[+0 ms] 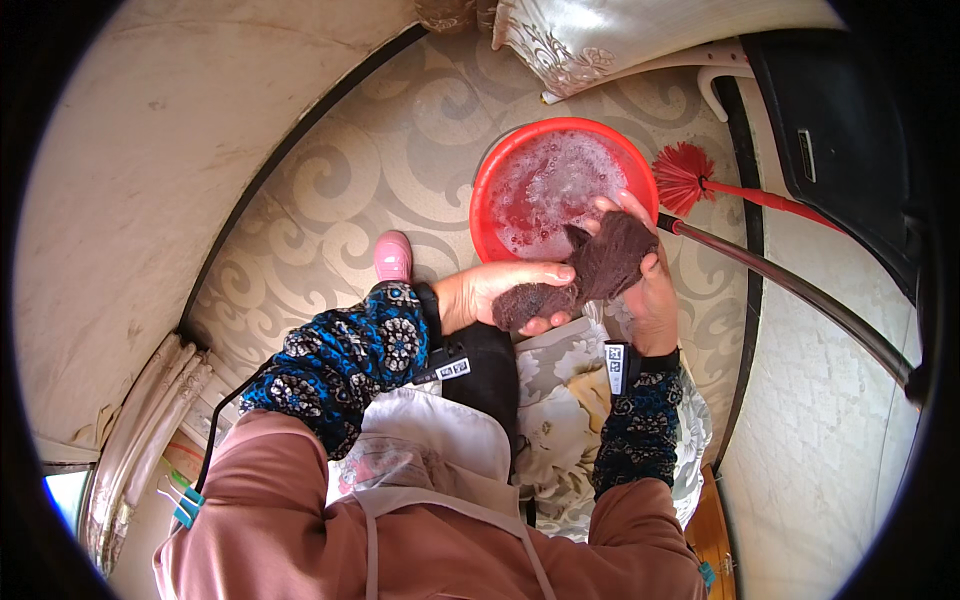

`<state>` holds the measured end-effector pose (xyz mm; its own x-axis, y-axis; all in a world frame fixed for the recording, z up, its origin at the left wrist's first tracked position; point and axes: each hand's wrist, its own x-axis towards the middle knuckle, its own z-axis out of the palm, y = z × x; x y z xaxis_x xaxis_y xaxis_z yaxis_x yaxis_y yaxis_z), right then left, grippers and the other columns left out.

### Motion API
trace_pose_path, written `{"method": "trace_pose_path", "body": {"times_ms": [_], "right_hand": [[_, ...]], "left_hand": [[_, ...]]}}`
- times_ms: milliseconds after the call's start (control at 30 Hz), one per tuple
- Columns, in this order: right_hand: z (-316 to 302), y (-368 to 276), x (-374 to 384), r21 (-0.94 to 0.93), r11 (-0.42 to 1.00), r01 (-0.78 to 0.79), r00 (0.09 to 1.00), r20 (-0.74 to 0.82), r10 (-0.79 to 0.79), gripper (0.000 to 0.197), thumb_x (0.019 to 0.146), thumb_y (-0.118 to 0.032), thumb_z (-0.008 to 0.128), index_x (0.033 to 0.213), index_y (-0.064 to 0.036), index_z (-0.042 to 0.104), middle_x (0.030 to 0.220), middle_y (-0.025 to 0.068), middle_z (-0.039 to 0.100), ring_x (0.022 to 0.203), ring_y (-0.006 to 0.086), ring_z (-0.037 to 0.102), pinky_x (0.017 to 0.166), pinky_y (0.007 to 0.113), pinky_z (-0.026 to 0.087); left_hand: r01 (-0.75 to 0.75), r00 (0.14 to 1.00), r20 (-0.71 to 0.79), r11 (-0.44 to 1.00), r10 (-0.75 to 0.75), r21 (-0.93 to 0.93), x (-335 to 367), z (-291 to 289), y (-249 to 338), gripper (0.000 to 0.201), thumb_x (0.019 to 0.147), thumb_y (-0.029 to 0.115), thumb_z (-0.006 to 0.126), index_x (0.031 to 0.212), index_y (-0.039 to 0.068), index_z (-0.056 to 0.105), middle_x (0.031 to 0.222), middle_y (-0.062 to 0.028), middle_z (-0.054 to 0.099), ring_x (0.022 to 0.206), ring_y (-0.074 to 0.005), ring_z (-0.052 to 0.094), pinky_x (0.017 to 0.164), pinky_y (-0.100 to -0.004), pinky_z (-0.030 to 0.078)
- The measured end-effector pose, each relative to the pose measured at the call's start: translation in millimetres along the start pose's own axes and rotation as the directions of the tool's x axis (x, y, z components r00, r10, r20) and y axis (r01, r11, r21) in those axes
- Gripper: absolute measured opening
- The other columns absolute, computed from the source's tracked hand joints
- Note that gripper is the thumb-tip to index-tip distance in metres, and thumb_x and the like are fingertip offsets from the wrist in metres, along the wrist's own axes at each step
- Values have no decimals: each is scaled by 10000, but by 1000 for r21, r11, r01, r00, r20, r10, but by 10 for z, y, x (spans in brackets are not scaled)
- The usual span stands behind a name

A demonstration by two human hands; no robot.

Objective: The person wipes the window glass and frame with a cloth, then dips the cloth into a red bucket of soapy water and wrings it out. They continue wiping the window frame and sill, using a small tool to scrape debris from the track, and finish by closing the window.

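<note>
A dark brown, fuzzy-looking cloth (612,258), bunched in two lumps, is held between my hands over the near rim of a red basin (479,212). My left hand (482,290) is closed on its smaller lump, thumb on top and fingertips showing beneath. Around the larger lump on the right curls my right hand (655,305), its fingers partly hidden behind the fabric. Foamy water (555,180) fills the basin. Whether the cloth is one piece or two, I cannot tell.
Right of the basin lie a red bristled brush (683,178) and a dark pole (790,280). A black chair-like panel (830,150) stands at the upper right. Pale draped fabric (580,45) hangs beyond the basin. My pink shoe (393,257) rests on the patterned floor (340,180).
</note>
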<state>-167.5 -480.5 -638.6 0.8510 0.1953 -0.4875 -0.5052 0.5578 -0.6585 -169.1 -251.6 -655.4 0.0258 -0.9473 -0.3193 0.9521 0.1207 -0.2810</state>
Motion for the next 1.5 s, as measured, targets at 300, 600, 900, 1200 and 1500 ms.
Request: {"method": "trace_pose_path", "body": {"times_ms": [300,600,900,1200,1500], "right_hand": [[-154,254,479,-272,950,-151,987,-91,131,277,817,-33,745,1078,-30,653,993,37,671,935,131,632,865,297,521],[-236,857,889,-871,491,-8,918,-200,-341,278,733,-135,804,969,-65,674,924,92,696,888,235,670,792,362,544],[-212,568,694,-616,774,-145,956,-289,-51,463,849,-192,747,1264,-54,596,1120,129,678,1063,284,661,883,438,545],[156,77,41,360,931,-61,994,111,22,952,829,-596,732,1512,-40,371,1367,188,532,1236,342,576,1037,461,512],[67,-53,402,-129,992,-15,998,-67,6,300,821,-15,685,1110,-29,604,1090,104,647,1015,188,622,889,340,529]], "left_hand": [[-1,875,-340,704,344,710,263,0,195,418,855,243,789,1164,9,633,962,-43,674,829,-123,618,724,-290,518],[480,640,-620,394,454,784,637,-466,379,536,793,361,766,1171,12,615,865,-169,714,763,-328,721,714,-467,568],[315,627,-198,-13,753,949,422,-415,159,839,856,550,722,1431,20,418,931,-257,699,888,-364,716,700,-451,562],[-45,986,147,980,74,-195,188,279,-285,636,926,627,604,1178,43,600,928,-166,640,558,-218,586,440,-278,431],[-29,895,-347,812,281,583,275,236,132,305,855,305,795,975,68,644,786,-22,629,574,-99,569,506,-247,457]]}}
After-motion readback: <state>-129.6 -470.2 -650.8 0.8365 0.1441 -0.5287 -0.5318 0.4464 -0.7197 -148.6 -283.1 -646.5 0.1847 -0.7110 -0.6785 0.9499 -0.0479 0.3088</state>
